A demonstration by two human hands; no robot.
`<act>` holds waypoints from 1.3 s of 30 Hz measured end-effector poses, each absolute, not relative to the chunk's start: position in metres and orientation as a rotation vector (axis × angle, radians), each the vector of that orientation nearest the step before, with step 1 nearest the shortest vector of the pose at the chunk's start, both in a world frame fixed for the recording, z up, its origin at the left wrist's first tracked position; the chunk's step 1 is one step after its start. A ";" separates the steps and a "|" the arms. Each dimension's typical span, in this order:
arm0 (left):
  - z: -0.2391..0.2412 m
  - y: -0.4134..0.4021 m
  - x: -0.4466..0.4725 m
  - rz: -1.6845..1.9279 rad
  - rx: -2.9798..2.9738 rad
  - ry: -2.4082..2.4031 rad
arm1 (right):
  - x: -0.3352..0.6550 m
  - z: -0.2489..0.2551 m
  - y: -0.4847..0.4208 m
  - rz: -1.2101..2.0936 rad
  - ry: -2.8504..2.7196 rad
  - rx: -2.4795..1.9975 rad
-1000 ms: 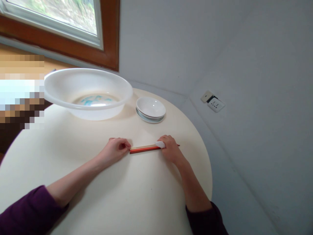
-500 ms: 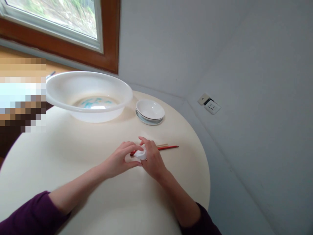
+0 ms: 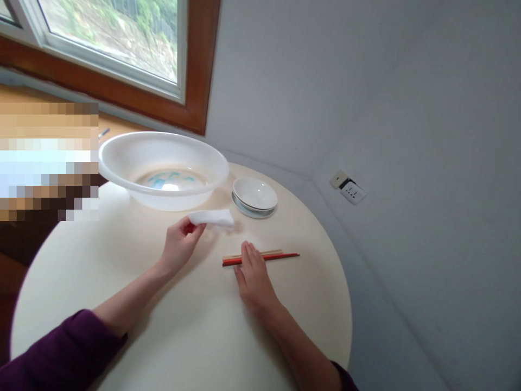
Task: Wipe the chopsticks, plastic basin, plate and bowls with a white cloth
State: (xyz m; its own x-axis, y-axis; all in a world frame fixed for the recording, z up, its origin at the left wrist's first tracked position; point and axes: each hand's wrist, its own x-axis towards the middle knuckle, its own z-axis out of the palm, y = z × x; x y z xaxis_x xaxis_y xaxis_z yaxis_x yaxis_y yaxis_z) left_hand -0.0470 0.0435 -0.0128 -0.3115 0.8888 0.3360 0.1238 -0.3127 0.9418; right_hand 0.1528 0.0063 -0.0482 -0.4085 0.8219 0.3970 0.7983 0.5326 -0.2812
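Note:
My left hand (image 3: pixel 181 241) pinches a folded white tissue or thin cloth (image 3: pixel 214 217) between thumb and fingers, above the table in front of the basin. My right hand (image 3: pixel 256 274) lies across several chopsticks, red ones (image 3: pixel 285 255) and pale wooden ones (image 3: pixel 273 252), side by side on the table. Its fingers are stretched out over them, with the thumb apart on the near side; they do not look wrapped round the chopsticks. The fingers cover the middle of the chopsticks.
A large white plastic basin (image 3: pixel 163 198) with a blue pattern at its bottom stands at the back left of the round cream table (image 3: pixel 195 336). Right of it sits a small stack of white dishes (image 3: pixel 254 193). Walls and a wall socket (image 3: pixel 353 192) lie beyond the table's edge.
My hands have parted. The left one has carried the white tissue or cloth left and up, away from the right hand. My right hand has released it and now rests over the chopsticks.

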 end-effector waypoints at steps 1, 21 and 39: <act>-0.014 0.046 -0.049 1.705 1.296 1.337 | 0.154 -0.053 0.004 0.041 -2.322 -1.352; -0.016 0.044 -0.047 1.457 1.321 1.393 | 0.215 -0.055 0.018 0.074 -2.429 -1.487; -0.022 0.050 -0.047 1.308 1.356 1.362 | 0.309 -0.059 0.068 0.080 -2.314 -1.641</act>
